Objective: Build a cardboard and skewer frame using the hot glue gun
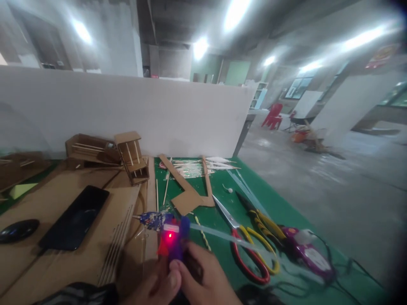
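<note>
A blue hot glue gun (pixel 178 224) with a red trigger and a glowing red light is held in front of me. Its glue-crusted nozzle points left, and a long clear glue stick (pixel 232 240) runs out of its back to the right. My right hand (pixel 206 275) is closed around the handle. My left hand (pixel 157 281) is also closed against the handle, close to the trigger, with the two thumbs near each other. Part of the handle is hidden by my fingers. Just beyond the gun lie joined cardboard pieces (pixel 187 202) on the green mat (pixel 222 220).
Scissors (pixel 235 231), pliers (pixel 263 218) and a purple corded device (pixel 307 250) lie to the right. A phone (pixel 76 218), a black mouse (pixel 19 231) and thin sticks (pixel 116 245) are on the left. Small cardboard structures (pixel 130 156) stand before a white partition (pixel 133 110).
</note>
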`<state>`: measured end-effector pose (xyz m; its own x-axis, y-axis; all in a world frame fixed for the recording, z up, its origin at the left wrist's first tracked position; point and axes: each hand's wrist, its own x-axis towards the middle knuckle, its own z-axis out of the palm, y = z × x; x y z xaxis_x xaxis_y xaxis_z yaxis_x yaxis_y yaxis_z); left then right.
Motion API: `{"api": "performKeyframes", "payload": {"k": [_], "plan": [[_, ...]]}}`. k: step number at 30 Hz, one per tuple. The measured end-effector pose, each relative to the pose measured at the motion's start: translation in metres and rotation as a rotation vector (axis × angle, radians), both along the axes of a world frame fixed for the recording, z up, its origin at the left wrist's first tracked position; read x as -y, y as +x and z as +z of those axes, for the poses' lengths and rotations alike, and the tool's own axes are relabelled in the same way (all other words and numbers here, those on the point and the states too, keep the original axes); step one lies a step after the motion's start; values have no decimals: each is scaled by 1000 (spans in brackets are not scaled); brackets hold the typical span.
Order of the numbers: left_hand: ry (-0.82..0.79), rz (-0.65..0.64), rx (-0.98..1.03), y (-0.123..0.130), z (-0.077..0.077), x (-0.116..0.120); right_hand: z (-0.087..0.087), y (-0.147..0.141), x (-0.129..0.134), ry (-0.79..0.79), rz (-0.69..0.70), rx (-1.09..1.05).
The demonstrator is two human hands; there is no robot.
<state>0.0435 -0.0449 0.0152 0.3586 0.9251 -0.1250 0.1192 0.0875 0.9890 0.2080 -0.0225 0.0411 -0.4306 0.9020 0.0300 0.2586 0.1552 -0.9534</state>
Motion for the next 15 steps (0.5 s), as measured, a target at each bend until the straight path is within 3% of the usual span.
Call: {"api": "performKeyframes", "payload": {"k": [3,8,11,15], "plan": [[-78,165,19,-1,-15,-4,-5,-11,-3,127,-40,110],[-203,292,48,-8,-34,-9,-15,-13,-2,279,-52,262],[-254,347,69,-7,-31,-11,-24,-9,0,325,-60,297],[-128,406,227,-4,-16,-22,-33,15,9,278,-73,254]]}}
